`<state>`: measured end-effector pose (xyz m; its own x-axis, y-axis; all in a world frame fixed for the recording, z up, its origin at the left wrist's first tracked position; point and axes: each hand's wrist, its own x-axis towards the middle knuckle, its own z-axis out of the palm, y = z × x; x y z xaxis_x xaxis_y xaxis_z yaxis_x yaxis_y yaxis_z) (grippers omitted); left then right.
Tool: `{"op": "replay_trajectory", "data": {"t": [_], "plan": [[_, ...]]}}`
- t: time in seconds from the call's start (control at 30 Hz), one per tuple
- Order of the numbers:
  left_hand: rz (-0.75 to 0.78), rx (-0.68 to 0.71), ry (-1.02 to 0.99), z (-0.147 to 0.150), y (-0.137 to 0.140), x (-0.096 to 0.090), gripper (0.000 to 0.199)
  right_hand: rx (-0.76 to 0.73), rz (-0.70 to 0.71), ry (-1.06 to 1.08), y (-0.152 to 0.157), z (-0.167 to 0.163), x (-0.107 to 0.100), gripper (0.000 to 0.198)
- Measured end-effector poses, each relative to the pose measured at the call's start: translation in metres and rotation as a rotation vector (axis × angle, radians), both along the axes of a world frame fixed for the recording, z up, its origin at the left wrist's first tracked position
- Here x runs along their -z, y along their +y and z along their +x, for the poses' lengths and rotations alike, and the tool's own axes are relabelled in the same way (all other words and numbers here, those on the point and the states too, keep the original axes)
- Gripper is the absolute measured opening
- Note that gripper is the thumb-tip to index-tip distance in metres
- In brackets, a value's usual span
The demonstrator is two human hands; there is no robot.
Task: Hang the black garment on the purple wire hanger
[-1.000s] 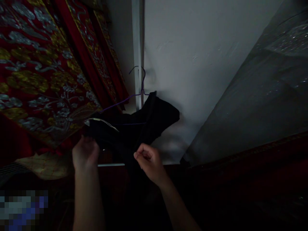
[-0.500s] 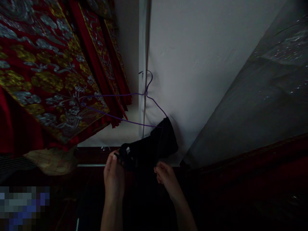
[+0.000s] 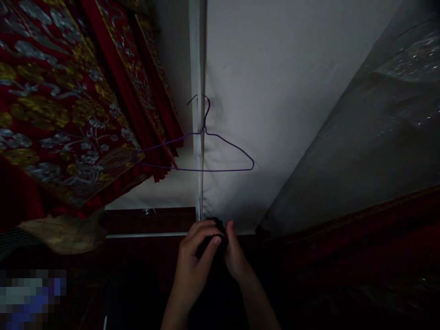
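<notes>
A dark bunched-up garment (image 3: 219, 228) is between my two hands, low in the middle of the head view; its exact kind is too dark to make out. My left hand (image 3: 194, 254) curls over it from the left, with fingers and thumb closed on the cloth. On the other side my right hand (image 3: 236, 256) presses against the cloth, thumb raised and the fingers mostly hidden. Above both hands, a thin purple wire hanger (image 3: 227, 170) hangs bare by its hook in front of the pale wall.
Red cloth with gold and silver embroidery (image 3: 68, 114) hangs at the left. A light vertical strip (image 3: 196, 59) runs down the wall (image 3: 275, 91) behind the hanger. Shiny plastic sheeting (image 3: 371, 137) covers the right side. A pale checked cloth (image 3: 65, 231) is at lower left.
The black garment has come off the hanger and is now bunched between my hands. My left hand has moved right, close to my right hand. The hanger now hangs level and bare.
</notes>
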<state>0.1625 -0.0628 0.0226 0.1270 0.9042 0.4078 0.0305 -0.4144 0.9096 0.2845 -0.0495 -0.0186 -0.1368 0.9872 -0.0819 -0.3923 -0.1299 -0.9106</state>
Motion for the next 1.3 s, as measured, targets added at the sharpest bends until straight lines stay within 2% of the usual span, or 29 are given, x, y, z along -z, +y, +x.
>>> {"op": "replay_trajectory", "data": {"t": [0.07,0.13,0.2,0.3,0.4,0.47,0.5,0.57,0.63,0.67,0.77,0.87,0.93,1.0,1.07,1.2,1.3], "plan": [[0.097,-0.041,0.119,-0.008,0.005,-0.01,0.013,-0.078,0.122,-0.134,0.005,0.0,-0.015,0.075],[0.133,-0.061,0.161,-0.019,0.013,-0.016,0.012,-0.209,0.25,-0.267,0.01,0.0,-0.033,0.064],[0.069,-0.02,0.135,-0.033,0.02,-0.018,0.019,-0.374,0.296,-0.349,0.016,0.001,-0.052,0.055],[-0.102,0.156,0.083,-0.054,0.028,-0.011,0.045,-0.588,0.327,-0.481,0.029,0.008,-0.08,0.05],[-0.215,0.269,0.22,-0.067,0.03,0.0,0.063,-0.817,0.372,-0.691,0.041,0.021,-0.109,0.03],[-0.249,0.298,0.372,-0.072,0.032,0.005,0.062,-0.926,0.373,-0.822,0.049,0.03,-0.128,0.034],[-0.256,0.321,0.442,-0.075,0.033,0.006,0.059,-0.927,0.387,-0.88,0.053,0.035,-0.137,0.034],[-0.258,0.361,0.571,-0.081,0.038,0.005,0.049,-0.805,0.475,-0.956,0.064,0.044,-0.15,0.024],[-0.277,0.35,0.666,-0.092,0.045,0.002,0.042,-0.569,0.608,-0.969,0.079,0.051,-0.156,0.013],[-0.289,0.328,0.69,-0.098,0.047,-0.001,0.039,-0.438,0.67,-0.949,0.089,0.054,-0.156,0.014],[-0.299,0.263,0.694,-0.117,0.051,-0.014,0.036,-0.111,0.735,-0.813,0.122,0.053,-0.138,0.028],[-0.274,0.187,0.703,-0.127,0.049,-0.032,0.044,0.081,0.623,-0.667,0.152,0.042,-0.104,0.04],[-0.262,0.14,0.769,-0.131,0.046,-0.04,0.045,0.097,0.535,-0.613,0.166,0.035,-0.083,0.036],[-0.266,0.107,0.881,-0.138,0.045,-0.04,0.043,0.02,0.465,-0.569,0.173,0.033,-0.068,0.033],[-0.295,0.076,0.996,-0.15,0.046,-0.033,0.044,-0.087,0.428,-0.537,0.174,0.039,-0.062,0.034],[-0.367,0.021,1.13,-0.181,0.051,-0.018,0.048,-0.222,0.51,-0.604,0.165,0.068,-0.072,0.03],[-0.315,-0.033,1.144,-0.19,0.056,-0.03,0.045,-0.277,0.592,-0.711,0.156,0.091,-0.088,0.031]]}}
